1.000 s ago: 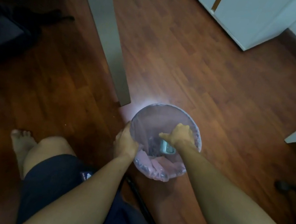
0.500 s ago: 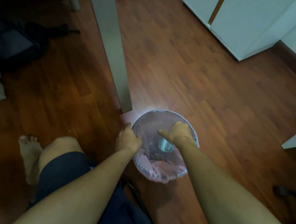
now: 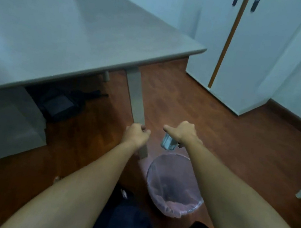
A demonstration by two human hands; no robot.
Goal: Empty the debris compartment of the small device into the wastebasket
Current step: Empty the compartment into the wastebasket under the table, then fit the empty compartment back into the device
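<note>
Grey table (image 3: 61,26) sitting at left, dark bag (image 3: 58,102) lying under it. Your left hand (image 3: 136,135) curling into loose fist in front of table leg (image 3: 135,95); cannot tell if holding anything. Your right hand (image 3: 183,132) gripping small clear device (image 3: 168,146), pointer finger sticking out to left. Device hanging in air up above wastebasket (image 3: 173,186), not touching it. Wastebasket wearing pink bag, standing on wood floor (image 3: 211,135) between your arms. White cabinet (image 3: 254,51) standing at right.
</note>
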